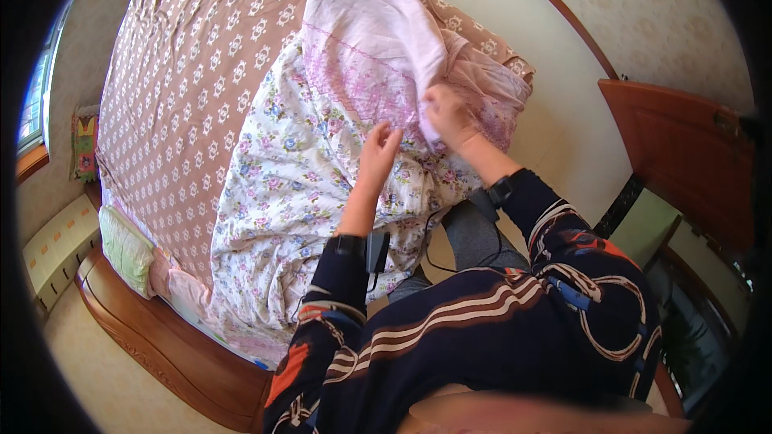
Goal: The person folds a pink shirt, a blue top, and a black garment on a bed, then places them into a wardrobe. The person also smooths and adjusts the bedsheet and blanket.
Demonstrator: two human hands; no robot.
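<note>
A pink cloth [362, 12] with purple embroidered patterning, perhaps a duvet cover or sheet, is bunched at the far right of the bed. My right hand [452, 119] is closed round a fold of it. A white quilt with small flowers [281, 169] spreads in wrinkles below and left of the pink cloth, partly covered by it. Over the border between the two fabrics is my left hand [376, 159], thumb and fingers a little apart, with nothing visible in it. Whether its fingertips touch the cloth I cannot tell.
Brown patterned bedding [177, 112] covers the bed. A pale green pillow [126, 253] lies by the wooden headboard [161, 354] at lower left. On the right stand a reddish wooden door [683, 145] and a light green cabinet [643, 221]. My legs are against the near bed side.
</note>
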